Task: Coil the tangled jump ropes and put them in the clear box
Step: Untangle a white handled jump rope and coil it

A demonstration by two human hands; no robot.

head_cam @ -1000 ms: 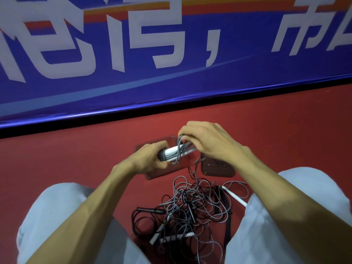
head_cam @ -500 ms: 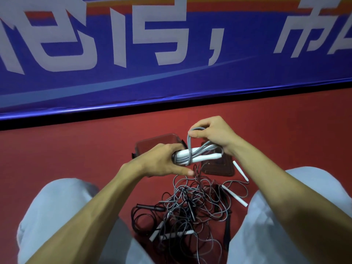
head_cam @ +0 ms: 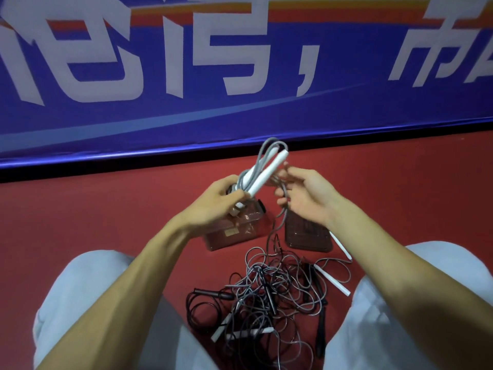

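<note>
Head view: left hand (head_cam: 213, 201) is clamping the rope (head_cam: 264, 169) mid-frame, handles tilting up-right toward the right hand (head_cam: 306, 198), whose curled fingers (head_cam: 281, 201) are hooking its trailing end; box (head_cam: 234, 236) lying just below

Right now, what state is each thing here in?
white-handled rope, partly wound, held up off the floor, tail hanging
left hand, gripping the white-handled rope
right hand, beside that rope, fingers half curled; hold unclear
clear box, open, on the floor
lid, off, flat beside the clear box
rope pile, tangled on the floor
</note>
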